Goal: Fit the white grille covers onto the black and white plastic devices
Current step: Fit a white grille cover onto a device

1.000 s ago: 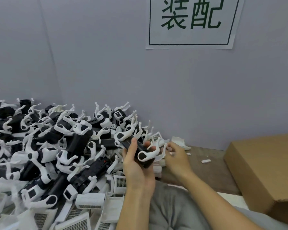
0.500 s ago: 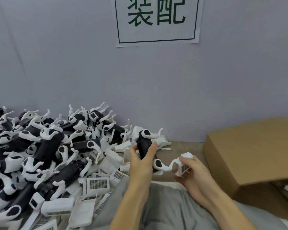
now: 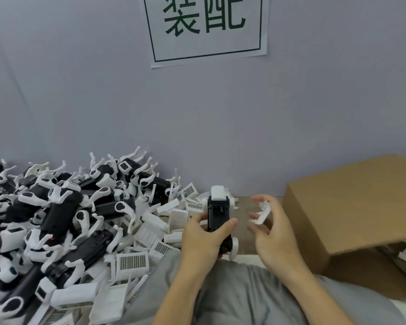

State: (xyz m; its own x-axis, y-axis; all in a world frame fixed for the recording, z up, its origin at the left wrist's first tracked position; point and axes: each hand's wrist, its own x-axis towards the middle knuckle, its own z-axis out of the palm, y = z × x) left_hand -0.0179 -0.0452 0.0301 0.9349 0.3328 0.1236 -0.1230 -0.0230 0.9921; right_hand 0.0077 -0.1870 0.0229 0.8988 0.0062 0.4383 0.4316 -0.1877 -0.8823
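Plastic, light and stiff: the left hand grips the device mid-body above the table's near edge; the right hand pinches a thin cover by its edges.

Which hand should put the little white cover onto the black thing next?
Probably the right hand: it already holds the small white plastic grille cover beside the black and white plastic device. The left hand is busy gripping that device.
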